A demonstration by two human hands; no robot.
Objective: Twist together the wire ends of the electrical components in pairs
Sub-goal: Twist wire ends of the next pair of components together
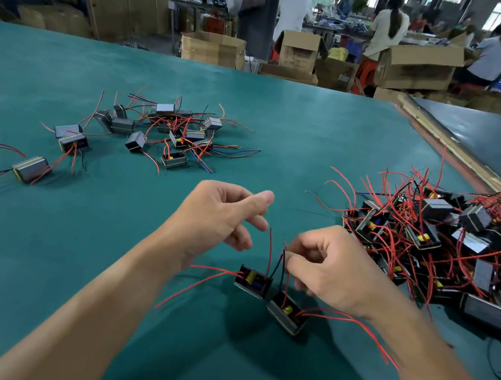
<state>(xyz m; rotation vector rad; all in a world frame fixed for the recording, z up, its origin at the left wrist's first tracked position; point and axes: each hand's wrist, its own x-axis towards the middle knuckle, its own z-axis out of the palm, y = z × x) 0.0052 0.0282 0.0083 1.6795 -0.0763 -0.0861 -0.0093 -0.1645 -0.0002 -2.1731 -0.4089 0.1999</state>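
nearby, on the right, a tangled heap of components (pixel 452 243) with red and black leads crowds the green table (pixel 288 113), and its near wires reach close to the right forearm. far left lies a looser scatter of components (pixel 166 129), more than ten, with one lone component (pixel 30 169) nearer the left edge. beyond the table's far edge stand open cardboard boxes (pixel 213 47) and blurred people at benches.

two components sit near the middle of the table, just under the hands and just beside each other: the left component (pixel 253 281) and the right component (pixel 286 312). each is a small dark block with a yellow part showing in its open face and thin red leads trailing sideways. a black wire (pixel 278 262) and a red wire (pixel 269 249) rise from the left one.

the right hand (pixel 328 269) pinches the black wire's top between thumb and forefinger, and hides where the ends meet. the left hand (pixel 221 215) is loosely curled, thumb apart from forefinger. the red wire's tip stands just at that forefinger, and whether it is held i cannot tell.
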